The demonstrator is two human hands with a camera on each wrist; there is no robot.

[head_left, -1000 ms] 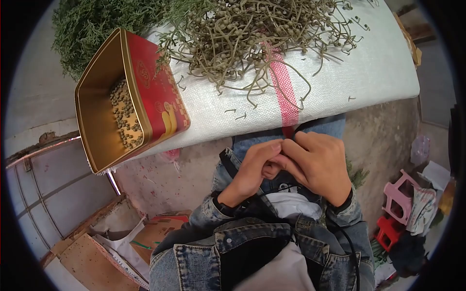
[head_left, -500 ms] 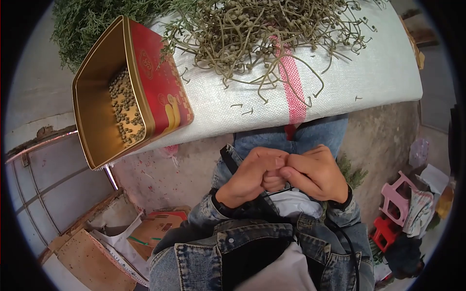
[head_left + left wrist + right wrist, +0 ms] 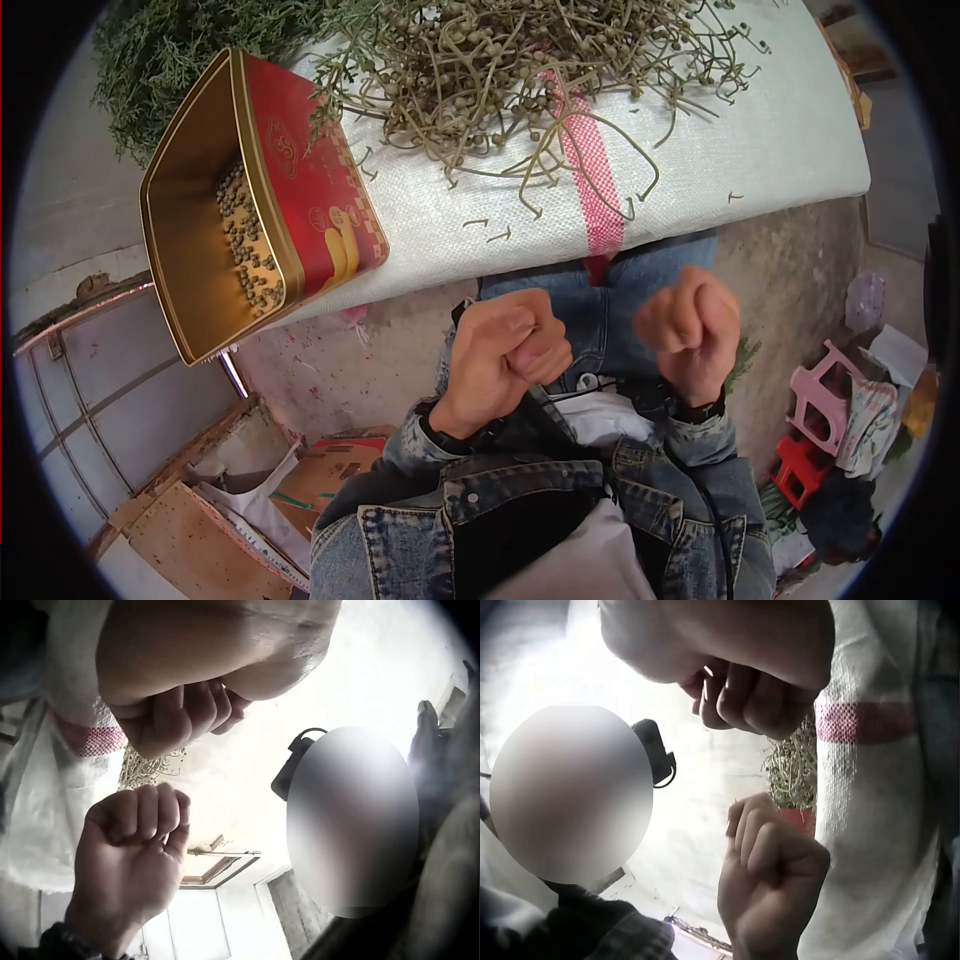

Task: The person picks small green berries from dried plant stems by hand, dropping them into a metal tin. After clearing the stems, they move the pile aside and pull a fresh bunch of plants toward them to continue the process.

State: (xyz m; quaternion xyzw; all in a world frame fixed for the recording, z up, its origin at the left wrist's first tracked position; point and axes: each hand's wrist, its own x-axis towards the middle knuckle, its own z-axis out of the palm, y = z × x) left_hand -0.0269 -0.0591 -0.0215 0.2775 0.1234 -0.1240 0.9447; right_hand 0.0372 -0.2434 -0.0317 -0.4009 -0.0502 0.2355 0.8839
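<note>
Both hands are held apart over the lap, in front of the sack's near edge. The left hand [image 3: 505, 355] is curled into a fist, thumb laid over the bent fingers. To its right, the right hand [image 3: 692, 335] is also curled, slightly blurred. The wrist views show the left hand [image 3: 772, 870] and the right hand [image 3: 133, 847] as fists; nothing shows in either, though their palms are hidden. A heap of thin brown-green stems with small round heads [image 3: 500, 90] lies on the white woven sack [image 3: 700, 170] beyond them.
A red and gold tin [image 3: 315, 190] lies open on its side at the left of the sack, with small round heads [image 3: 245, 235] inside. Behind it is feathery greenery [image 3: 170, 80]. Pink [image 3: 820, 395] and red stools [image 3: 797, 470] stand right; cardboard [image 3: 330, 475] lies lower left.
The hands were together, fingers meeting, in both earlier frames. Now they have parted, the left moving left and the right moving right and up, both with fingers curled.
</note>
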